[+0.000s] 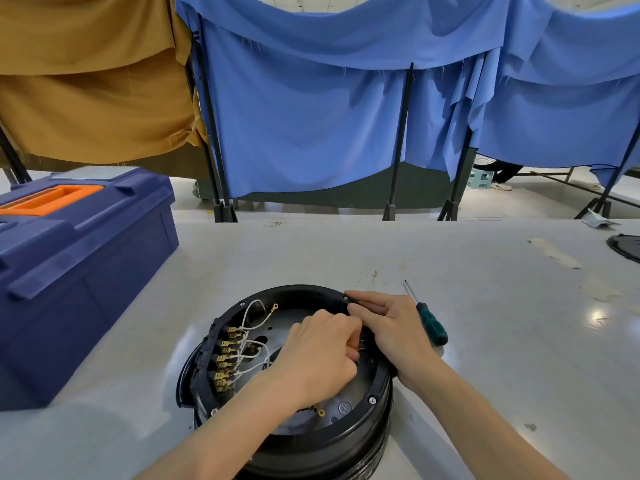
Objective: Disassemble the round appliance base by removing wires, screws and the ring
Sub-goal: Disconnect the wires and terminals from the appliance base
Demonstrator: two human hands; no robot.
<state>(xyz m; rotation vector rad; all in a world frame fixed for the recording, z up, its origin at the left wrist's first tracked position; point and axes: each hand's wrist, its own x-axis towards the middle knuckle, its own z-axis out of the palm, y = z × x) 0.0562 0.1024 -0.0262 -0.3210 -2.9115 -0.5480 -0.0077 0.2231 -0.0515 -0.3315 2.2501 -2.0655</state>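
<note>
- Two hands at the base (329, 452), near the table (485, 341) front edge: left hand (318, 355) curled, pinching a small part (360, 345); right hand (391, 327) grips the rim (379, 384).
- Hard tug could tear wires (250, 308).
- Base could skid into screwdriver (431, 322).

A dark blue toolbox (79, 271) with an orange handle (52, 199) sits on the left of a pale grey table (346, 251); behind hang blue curtains (304, 126) and a mustard-brown cloth (90, 91) on black stands (401, 133), with a small green stool (479, 178) beyond.
</note>
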